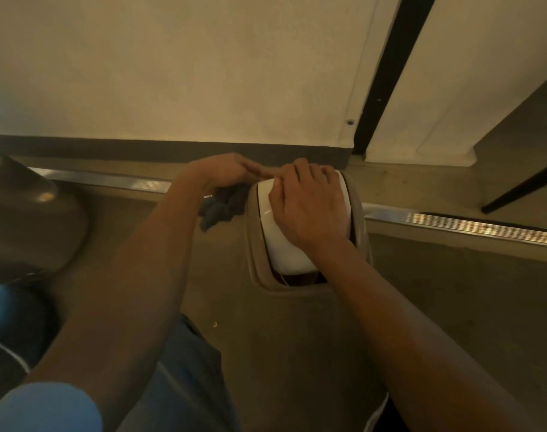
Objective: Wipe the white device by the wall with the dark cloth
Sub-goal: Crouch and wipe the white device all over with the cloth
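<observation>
Both my forearms reach forward from the bottom of the view, a blue sleeve [44, 406] at my left shoulder. My right hand [306, 207] lies flat over the top of the white device [277, 244], fingers curled over its far end toward the wall [172, 73]; the grip wraps the rounded shell. The device sits in a beige holder [297, 322] that rises from the floor [453, 291], close to the dark skirting at the foot of the wall. My left hand [222, 171] hovers just left of the device's far end, fingers stretched out and pointing right, their tips touching the fingers of my right hand. The dark cloth [222, 207] hangs bunched under my left palm, just beside the device's left side; I cannot tell how the grip holds it. A ribbed metal strip [453, 221] runs across the floor behind the device. A dark rounded object [25, 213] sits at the left edge.
</observation>
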Demonstrator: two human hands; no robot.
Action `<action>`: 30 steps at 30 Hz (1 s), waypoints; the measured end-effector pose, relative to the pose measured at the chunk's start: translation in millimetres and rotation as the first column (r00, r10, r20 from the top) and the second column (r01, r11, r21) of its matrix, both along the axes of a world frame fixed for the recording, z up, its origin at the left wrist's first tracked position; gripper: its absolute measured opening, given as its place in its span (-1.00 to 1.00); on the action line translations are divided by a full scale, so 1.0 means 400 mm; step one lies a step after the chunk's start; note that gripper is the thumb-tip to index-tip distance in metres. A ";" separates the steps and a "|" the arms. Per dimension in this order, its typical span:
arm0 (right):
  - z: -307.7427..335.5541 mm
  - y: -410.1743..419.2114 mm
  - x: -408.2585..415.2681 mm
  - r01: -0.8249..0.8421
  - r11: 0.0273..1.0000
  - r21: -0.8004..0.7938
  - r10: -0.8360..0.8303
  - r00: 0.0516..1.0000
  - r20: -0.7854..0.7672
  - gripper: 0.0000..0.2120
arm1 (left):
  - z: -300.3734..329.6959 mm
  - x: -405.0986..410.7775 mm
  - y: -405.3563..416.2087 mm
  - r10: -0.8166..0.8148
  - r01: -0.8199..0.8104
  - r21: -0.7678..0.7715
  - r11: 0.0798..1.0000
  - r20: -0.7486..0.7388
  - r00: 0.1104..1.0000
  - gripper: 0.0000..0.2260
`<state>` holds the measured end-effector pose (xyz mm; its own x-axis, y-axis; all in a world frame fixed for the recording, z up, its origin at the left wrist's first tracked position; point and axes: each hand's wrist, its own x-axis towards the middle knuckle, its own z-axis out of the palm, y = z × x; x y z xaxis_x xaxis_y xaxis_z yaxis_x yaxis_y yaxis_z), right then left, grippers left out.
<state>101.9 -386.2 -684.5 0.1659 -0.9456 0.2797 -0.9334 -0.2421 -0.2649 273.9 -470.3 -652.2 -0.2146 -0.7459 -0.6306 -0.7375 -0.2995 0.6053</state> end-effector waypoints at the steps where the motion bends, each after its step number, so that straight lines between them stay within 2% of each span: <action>1: -0.001 -0.001 -0.002 -0.005 1.000 0.001 0.005 1.000 -0.002 -0.72 | 0.006 -0.019 -0.010 -0.039 0.040 -0.030 0.999 0.029 0.999 -0.81; 3: 0.001 -0.004 -0.006 -0.012 1.000 0.000 0.012 1.000 0.002 -0.71 | 0.014 -0.085 -0.035 -0.126 0.132 -0.064 0.989 0.093 0.988 -0.79; 6: 0.002 -0.004 -0.006 -0.012 1.000 -0.016 0.012 1.000 0.012 -0.72 | 0.006 -0.146 -0.056 -0.127 0.133 -0.065 0.989 0.090 0.988 -0.78; 9: -0.004 -0.003 -0.002 -0.011 1.000 -0.014 0.011 1.000 0.009 -0.72 | -0.003 -0.074 -0.049 -0.160 0.169 -0.063 0.984 0.129 0.979 -0.82; 11: -0.006 -0.003 0.000 -0.006 1.000 -0.011 0.006 1.000 -0.001 -0.72 | 0.005 -0.037 -0.040 -0.119 0.126 -0.059 0.990 0.110 0.987 -0.84; 15: -0.005 -0.005 -0.003 -0.006 1.000 -0.021 0.007 1.000 0.008 -0.73 | -0.004 -0.110 -0.054 -0.198 0.216 -0.135 0.967 0.130 0.971 -0.76; 18: -0.002 -0.003 -0.004 -0.017 1.000 -0.022 0.017 1.000 0.008 -0.72 | -0.011 -0.133 -0.057 -0.195 0.207 -0.123 0.970 0.105 0.975 -0.75; 23: -0.002 -0.001 -0.001 -0.018 1.000 -0.014 0.018 0.999 0.028 -0.74 | -0.013 -0.008 -0.039 -0.089 0.092 -0.082 0.992 0.049 0.995 -0.85; 28: -0.002 -0.002 -0.007 -0.026 1.000 -0.009 0.026 0.999 0.024 -0.70 | -0.013 -0.123 -0.052 -0.223 0.237 -0.146 0.961 0.107 0.969 -0.75; 30: 0.000 -0.001 -0.006 -0.029 1.000 -0.012 0.030 0.999 0.023 -0.71 | -0.009 -0.110 -0.048 -0.228 0.246 -0.152 0.957 0.128 0.965 -0.75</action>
